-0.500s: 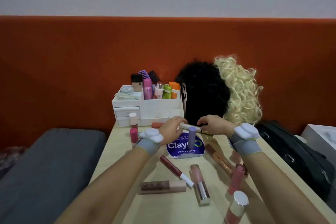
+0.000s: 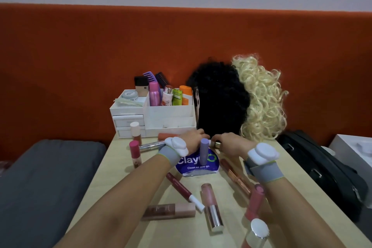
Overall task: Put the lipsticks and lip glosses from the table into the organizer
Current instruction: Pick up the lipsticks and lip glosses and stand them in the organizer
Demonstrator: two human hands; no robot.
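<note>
— lipsticks and glosses lie scattered over the table (image 2: 104,187), mostly in the lower centre of the frame. which one is in hand?
— a small gold-ended tube (image 2: 217,143) at frame centre, just in front of the black wig (image 2: 219,102). the right hand (image 2: 231,145) pinches its gold end. the left hand (image 2: 191,141) curls toward the pale end, but a lilac tube (image 2: 203,152) standing upright in front hides the contact, so i can't tell whether it grips.
— which step, then?
— the pick-up, i'd say. the tube is not yet in the organizer (image 2: 169,115), which sits just above and left of the hands.
— and the next move?
— a short lift up and to the left, then a drop into the low front tray. the taller bin behind already holds bottles (image 2: 155,94).
— anything in the way?
— a coral tube (image 2: 167,136) lies at the organizer's foot. a beige-capped tube (image 2: 134,130) and a pink tube (image 2: 134,152) stand upright at its lower left, and a passing wrist could topple them, or the lilac one.
— much left?
— plenty: a dark red gloss (image 2: 182,188), a pink gloss (image 2: 211,205) and a nude tube (image 2: 171,209) at lower centre, and more at lower right.
</note>
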